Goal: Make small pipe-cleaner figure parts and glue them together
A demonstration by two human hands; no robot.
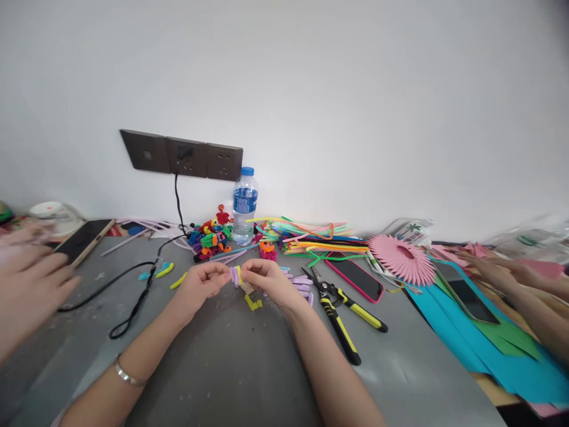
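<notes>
- While the left hand (207, 280) and the right hand (269, 281) meet almost fingertip to fingertip, a small lilac-and-yellow fuzzy piece (235, 276) sits between them, each hand in a narrow pinch on it.
- If either pinch slackened, the soft strands could probably spring out of shape, since only fingertips appear to hold them.
- Just below the right fingers is a bent yellow piece (254, 303); I cannot tell whether it joins the held one, and if it does, a hard tug might distort it.
- Just beyond the right hand, loose lilac pieces (303, 287) could be scattered by a brush of the wrist.
- Right of these, pliers (328, 289) with spread handles might snag a sideways reach.
- Left of the left hand, a looped black cord (144, 296) could catch an elbow.
</notes>
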